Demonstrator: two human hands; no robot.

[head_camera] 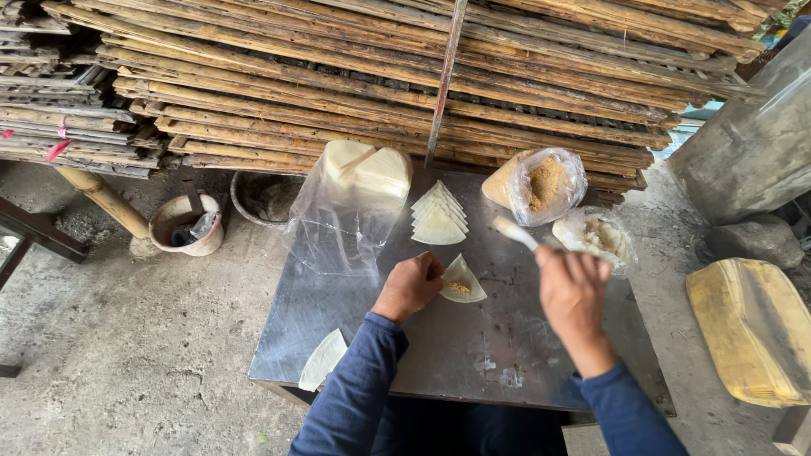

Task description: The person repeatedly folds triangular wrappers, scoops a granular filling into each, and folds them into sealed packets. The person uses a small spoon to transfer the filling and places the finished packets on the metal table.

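On metal table (pixel 439 355): filled wrapper (pixel 462 283), spoon (pixel 515 230).

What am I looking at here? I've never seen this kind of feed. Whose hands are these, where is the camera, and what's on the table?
There is one picture, from a camera worn on a person's head, looking down at their own bare hands over a metal table. The left hand rests on a wedge-shaped wrapper with a dab of brown filling on it. The right hand grips a spoon; it is blurred. Behind lie a fan of wrappers, a plastic bag of white pieces, a bag of brown crumbs and a smaller bag. One spare wrapper sits at the near edge.
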